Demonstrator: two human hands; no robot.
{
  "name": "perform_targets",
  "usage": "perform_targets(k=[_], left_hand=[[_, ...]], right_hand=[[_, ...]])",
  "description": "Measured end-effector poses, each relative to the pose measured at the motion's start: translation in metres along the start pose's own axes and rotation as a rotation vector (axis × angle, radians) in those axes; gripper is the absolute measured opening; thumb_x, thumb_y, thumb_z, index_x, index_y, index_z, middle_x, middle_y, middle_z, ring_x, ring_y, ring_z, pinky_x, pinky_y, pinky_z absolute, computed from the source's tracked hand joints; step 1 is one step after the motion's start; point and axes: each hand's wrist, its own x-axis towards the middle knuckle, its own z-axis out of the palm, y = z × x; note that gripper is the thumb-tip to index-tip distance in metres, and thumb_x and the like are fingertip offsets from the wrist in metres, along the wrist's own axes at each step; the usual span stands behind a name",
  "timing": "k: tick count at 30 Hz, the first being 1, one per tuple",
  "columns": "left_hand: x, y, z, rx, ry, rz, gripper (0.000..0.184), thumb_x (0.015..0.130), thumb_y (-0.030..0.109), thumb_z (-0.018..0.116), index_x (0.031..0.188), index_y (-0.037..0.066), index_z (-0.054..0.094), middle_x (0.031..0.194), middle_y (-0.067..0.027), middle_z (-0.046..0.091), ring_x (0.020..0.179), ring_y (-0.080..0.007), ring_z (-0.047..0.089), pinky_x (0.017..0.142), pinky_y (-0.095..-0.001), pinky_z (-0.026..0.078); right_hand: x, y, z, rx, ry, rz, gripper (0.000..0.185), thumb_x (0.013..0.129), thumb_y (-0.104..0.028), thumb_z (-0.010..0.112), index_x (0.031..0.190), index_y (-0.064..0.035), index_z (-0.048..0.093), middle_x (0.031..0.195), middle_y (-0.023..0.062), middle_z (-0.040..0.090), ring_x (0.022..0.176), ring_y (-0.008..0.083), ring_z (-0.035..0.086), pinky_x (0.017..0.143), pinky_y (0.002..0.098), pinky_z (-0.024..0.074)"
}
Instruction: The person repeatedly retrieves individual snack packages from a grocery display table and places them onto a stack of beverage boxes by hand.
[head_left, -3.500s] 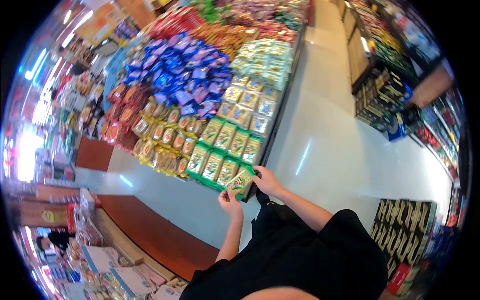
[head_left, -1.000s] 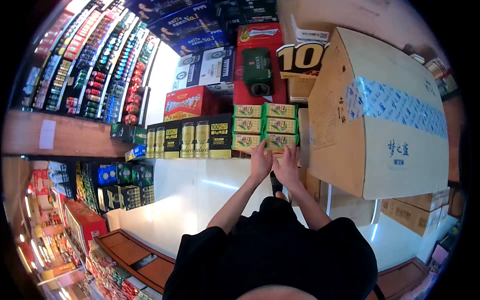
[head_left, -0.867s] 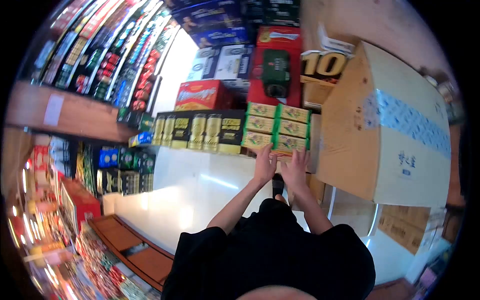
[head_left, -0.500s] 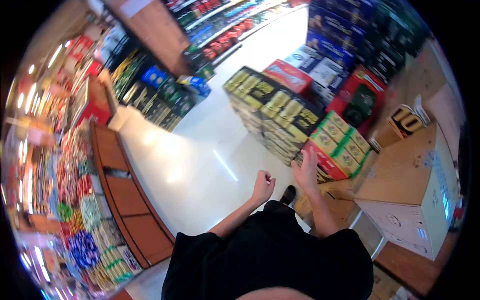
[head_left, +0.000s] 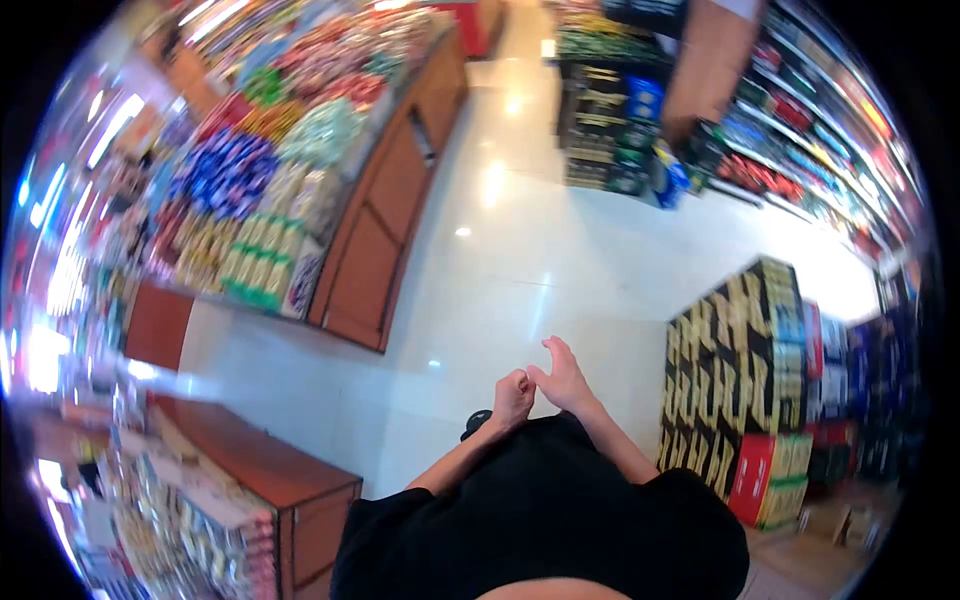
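My left hand [head_left: 515, 398] is held in front of my body, fingers curled into a loose fist, with no object showing in it. Close beside it, my right hand [head_left: 562, 380] has its fingers stretched out and holds nothing. Its thumb side comes near or touches the left fist; which of the two I cannot tell. Both hands are above the pale tiled floor [head_left: 480, 310]. A dark shoe [head_left: 477, 424] shows below the left hand.
To the left stands a brown wooden display counter [head_left: 375, 250] heaped with colourful wrapped goods. A second brown counter [head_left: 260, 455] is at lower left. Stacked black-and-gold cartons [head_left: 715, 375] and a red carton [head_left: 752, 478] rise on the right. Stocked shelves [head_left: 790, 130] line the far right.
My view has turned to the right-hand stacks' left, so the cartons slid right and the counter came nearer the middle. My right hand moved in beside the left fist.
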Motion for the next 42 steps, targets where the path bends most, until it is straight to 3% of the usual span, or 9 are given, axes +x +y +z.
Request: perform_targets(k=[1, 8, 12, 16, 22, 28, 34, 37, 42], left_hand=[[0.001, -0.012, -0.009, -0.116, 0.123, -0.005, 0.026, 0.081, 0.001, 0.061, 0.065, 0.001, 0.042, 0.056, -0.0135, 0.04, 0.051, -0.0168, 0.034, 0.046, -0.0353, 0.033], [-0.011, -0.049, -0.105, -0.066, 0.558, -0.256, 0.036, 0.086, 0.005, 0.061, 0.06, 0.001, 0.036, 0.053, -0.008, 0.03, 0.053, -0.0116, 0.03, 0.046, -0.0318, 0.029], [0.008, -0.064, -0.16, -0.202, 0.715, -0.4, 0.04, 0.09, 0.01, 0.061, 0.059, 0.003, 0.037, 0.054, 0.0023, 0.042, 0.053, -0.0066, 0.034, 0.045, -0.0279, 0.029], [0.051, -0.086, -0.222, -0.283, 0.818, -0.462, 0.037, 0.09, 0.008, 0.06, 0.059, 0.006, 0.041, 0.056, 0.0039, 0.045, 0.054, -0.0041, 0.039, 0.043, -0.0252, 0.03], [0.112, -0.137, -0.322, -0.015, 0.802, -0.514, 0.036, 0.083, 0.003, 0.062, 0.059, 0.007, 0.034, 0.055, 0.0048, 0.034, 0.053, -0.006, 0.03, 0.044, -0.0296, 0.024], [0.173, -0.174, -0.406, -0.093, 1.063, -0.493, 0.037, 0.081, 0.004, 0.063, 0.063, 0.009, 0.031, 0.06, 0.0042, 0.028, 0.057, -0.0079, 0.027, 0.049, -0.0296, 0.025], [0.217, -0.197, -0.492, -0.146, 1.186, -0.544, 0.032, 0.088, 0.013, 0.064, 0.071, 0.009, 0.038, 0.062, 0.0054, 0.033, 0.058, -0.0053, 0.031, 0.049, -0.0285, 0.027], [0.231, -0.231, -0.545, -0.241, 1.184, -0.53, 0.017, 0.09, 0.015, 0.063, 0.083, 0.007, 0.051, 0.068, 0.0035, 0.046, 0.061, -0.0041, 0.038, 0.052, -0.0245, 0.031], [0.268, -0.29, -0.642, -0.178, 1.231, -0.493, 0.022, 0.091, 0.02, 0.063, 0.103, 0.002, 0.056, 0.09, -0.0013, 0.056, 0.076, -0.0082, 0.049, 0.065, -0.0237, 0.042]], right_hand=[[0.011, -0.01, 0.019, -0.011, -0.07, -0.048, 0.061, 0.082, -0.028, 0.065, 0.128, 0.0061, 0.044, 0.139, 0.0305, 0.038, 0.131, 0.0424, 0.035, 0.109, 0.0451, 0.0304], [0.084, -0.081, 0.118, -0.085, -0.554, -0.26, 0.061, 0.081, -0.027, 0.067, 0.127, 0.0061, 0.045, 0.138, 0.0317, 0.038, 0.129, 0.0425, 0.038, 0.108, 0.0443, 0.0326], [0.125, -0.108, 0.194, -0.117, -0.652, -0.38, 0.059, 0.08, -0.024, 0.067, 0.125, 0.0074, 0.045, 0.132, 0.0294, 0.044, 0.126, 0.0418, 0.041, 0.107, 0.0433, 0.0338], [0.182, -0.14, 0.262, -0.078, -0.725, -0.474, 0.058, 0.08, -0.02, 0.067, 0.127, 0.007, 0.044, 0.133, 0.029, 0.043, 0.127, 0.041, 0.04, 0.107, 0.0423, 0.034], [0.278, -0.216, 0.311, -0.027, -0.778, -0.519, 0.058, 0.081, -0.021, 0.067, 0.126, 0.0063, 0.044, 0.131, 0.0266, 0.046, 0.124, 0.0389, 0.044, 0.106, 0.0417, 0.036], [0.351, -0.277, 0.356, 0.032, -0.79, -0.523, 0.061, 0.081, -0.024, 0.069, 0.128, 0.006, 0.044, 0.128, 0.025, 0.049, 0.122, 0.0375, 0.047, 0.104, 0.0408, 0.0377], [0.401, -0.33, 0.41, 0.125, -0.782, -0.498, 0.061, 0.081, -0.025, 0.07, 0.127, 0.0058, 0.045, 0.129, 0.0246, 0.05, 0.121, 0.0375, 0.048, 0.103, 0.0413, 0.0381], [0.422, -0.371, 0.438, 0.106, -0.746, -0.52, 0.06, 0.079, -0.024, 0.069, 0.124, 0.0067, 0.046, 0.126, 0.0259, 0.051, 0.118, 0.0398, 0.048, 0.1, 0.0436, 0.0392], [0.472, -0.432, 0.506, 0.1, -0.713, -0.508, 0.05, 0.076, -0.024, 0.068, 0.112, 0.0071, 0.052, 0.109, 0.0264, 0.057, 0.106, 0.0417, 0.053, 0.092, 0.0448, 0.043]])
